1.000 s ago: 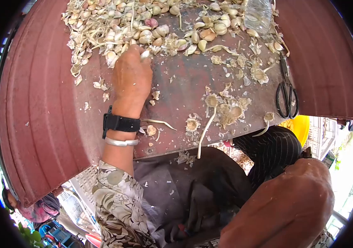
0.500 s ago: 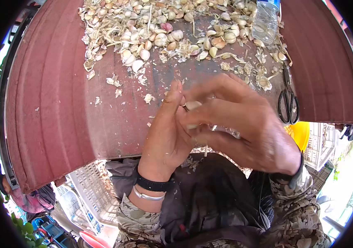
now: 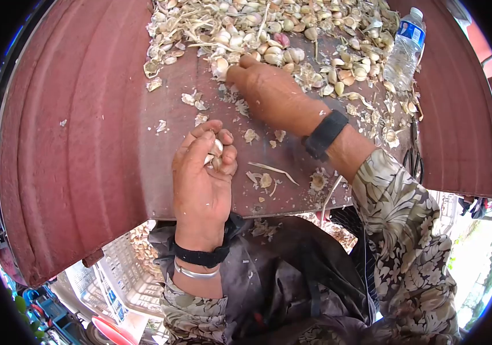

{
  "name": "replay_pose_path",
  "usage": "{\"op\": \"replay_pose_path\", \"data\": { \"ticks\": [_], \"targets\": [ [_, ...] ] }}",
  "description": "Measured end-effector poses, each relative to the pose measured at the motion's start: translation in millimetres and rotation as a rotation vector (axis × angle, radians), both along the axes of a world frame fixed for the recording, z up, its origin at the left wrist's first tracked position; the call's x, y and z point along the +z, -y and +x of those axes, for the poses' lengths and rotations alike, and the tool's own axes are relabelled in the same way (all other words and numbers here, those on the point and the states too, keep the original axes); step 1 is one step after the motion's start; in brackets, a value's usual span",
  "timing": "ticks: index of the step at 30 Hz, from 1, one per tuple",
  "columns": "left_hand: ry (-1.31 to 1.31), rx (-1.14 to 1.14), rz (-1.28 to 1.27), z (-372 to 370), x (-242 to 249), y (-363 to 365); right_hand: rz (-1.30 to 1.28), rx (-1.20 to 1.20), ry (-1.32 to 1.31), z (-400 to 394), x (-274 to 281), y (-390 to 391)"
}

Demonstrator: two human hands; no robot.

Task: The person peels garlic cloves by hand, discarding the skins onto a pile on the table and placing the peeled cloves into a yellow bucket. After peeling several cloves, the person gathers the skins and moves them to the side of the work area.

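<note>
In my left hand (image 3: pixel 203 178) several garlic cloves (image 3: pixel 217 148) rest against the palm, with the fingers curled round them. My right hand (image 3: pixel 272 95) reaches to the near edge of a heap of garlic (image 3: pixel 240 37). Its fingers are bent downward and closed together beside a pale garlic piece (image 3: pixel 219 67); their tips are partly hidden, so what they pinch, if anything, does not show. Bits of papery skin (image 3: pixel 191 99) and a dry garlic stalk (image 3: pixel 273 171) lie on the reddish tabletop (image 3: pixel 159 155) near both hands.
A clear plastic bottle (image 3: pixel 405 49) with a blue label stands to the right of the heap. Black-handled scissors (image 3: pixel 413 164) lie at the right, partly behind my sleeve. Below the table's left edge is a white plastic crate (image 3: pixel 134 264).
My hands were together over garlic cloves and have come apart. The right hand moved forward to the heap; the left drew left, keeping cloves. A stalk and skin scraps now show on the table.
</note>
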State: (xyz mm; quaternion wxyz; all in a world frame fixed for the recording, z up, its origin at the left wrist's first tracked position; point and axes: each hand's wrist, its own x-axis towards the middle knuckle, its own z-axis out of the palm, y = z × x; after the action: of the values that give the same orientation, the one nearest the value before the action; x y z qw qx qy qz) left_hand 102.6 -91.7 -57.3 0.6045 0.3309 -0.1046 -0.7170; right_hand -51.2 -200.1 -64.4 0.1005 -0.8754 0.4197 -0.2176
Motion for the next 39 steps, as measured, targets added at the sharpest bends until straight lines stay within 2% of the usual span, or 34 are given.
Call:
{"op": "replay_pose_path", "data": {
  "ticks": [3, 5, 7, 8, 9, 10, 11, 13, 14, 15, 21, 23, 24, 26, 27, 29, 30, 32, 33, 34, 36, 38, 39],
  "targets": [
    [0.003, 0.034, 0.004, 9.1, 0.6, -2.9, 0.131, 0.066, 0.241, -9.8, 10.2, -9.0],
    [0.003, 0.062, 0.014, 14.8, -0.1, -3.1, 0.608, -0.016, 0.437, -12.2, 53.6, -42.9],
    [-0.097, 0.063, -0.048, 18.4, -1.1, -5.9, 0.845, 0.067, 0.52, -16.2, 93.0, -78.9],
    [-0.095, 0.063, -0.046, 18.1, 1.2, -5.4, 0.911, 0.295, 0.795, -18.5, 89.7, -93.9],
    [-0.157, 0.04, -0.024, 16.6, 5.6, -3.2, 0.964, 0.494, 0.723, -22.9, 113.1, -104.3],
    [-0.219, 0.017, -0.002, 15.6, 7.9, -2.3, 0.823, 0.687, 1.06, -10.4, 95.2, -125.0],
    [-0.249, -0.01, -0.056, 16.6, 5.0, -3.2, 0.822, 0.685, 1.061, -9.4, 100.8, -146.8],
    [-0.258, 0.0, -0.045, 12.2, 7.9, -3.0, 0.899, 0.48, 1.101, -12.4, 128.6, -187.2],
    [-0.269, 0.014, -0.034, 9.8, 8.9, -3.3, 0.938, 0.376, 1.117, -13.2, 140.0, -194.7],
    [-0.267, 0.014, -0.033, 8.6, 9.1, -2.5, 0.938, 0.376, 1.119, -13.2, 148.0, -192.3],
    [-0.331, 0.035, -0.032, 6.3, 6.7, -1.5, 1.868, 0.244, 0.774, -21.8, 182.5, -138.0],
    [-0.363, -0.022, -0.021, 5.3, 6.5, -0.8, 2.145, 0.197, 0.605, -23.3, 186.3, -127.1],
    [-0.367, -0.026, -0.026, 5.5, 5.3, -0.7, 2.139, 0.192, 0.605, -23.8, 179.8, -134.9],
    [-0.387, -0.051, -0.013, 7.0, 2.5, -1.1, 1.849, 0.289, 0.883, -24.8, 160.5, -157.7],
    [-0.396, -0.043, 0.005, 6.0, 4.9, -1.8, 1.839, 0.285, 0.88, -23.8, 164.3, -151.1],
    [-0.374, -0.041, 0.019, 5.4, 5.9, -2.3, 2.238, 0.119, 0.776, -20.1, 175.0, -132.6],
    [-0.352, -0.036, 0.041, 5.3, 6.3, -3.1, 2.225, 0.116, 0.775, -19.1, 171.9, -135.8],
    [-0.362, -0.034, 0.01, 2.7, 7.2, -1.8, 2.108, 0.31, 1.154, -18.9, 157.0, -143.1],
    [-0.35, -0.044, 0.032, 3.9, 7.9, -3.2, 1.657, 0.59, 1.141, -17.0, 150.0, -139.0],
    [-0.338, -0.052, 0.053, 4.3, 7.9, -3.5, 1.656, 0.595, 1.139, -15.8, 139.4, -130.8],
    [-0.304, -0.061, 0.062, 4.0, 11.4, -8.2, 0.955, 0.517, 0.818, -13.6, 112.0, -108.9],
    [-0.121, -0.12, -0.009, 0.1, 23.5, -15.2, 0.272, 0.405, 0.456, -10.5, 93.7, -90.2],
    [-0.202, -0.078, -0.058, -4.6, 17.9, -13.2, 0.183, 0.274, 0.338, -6.0, 90.5, -86.5]
  ]
}}
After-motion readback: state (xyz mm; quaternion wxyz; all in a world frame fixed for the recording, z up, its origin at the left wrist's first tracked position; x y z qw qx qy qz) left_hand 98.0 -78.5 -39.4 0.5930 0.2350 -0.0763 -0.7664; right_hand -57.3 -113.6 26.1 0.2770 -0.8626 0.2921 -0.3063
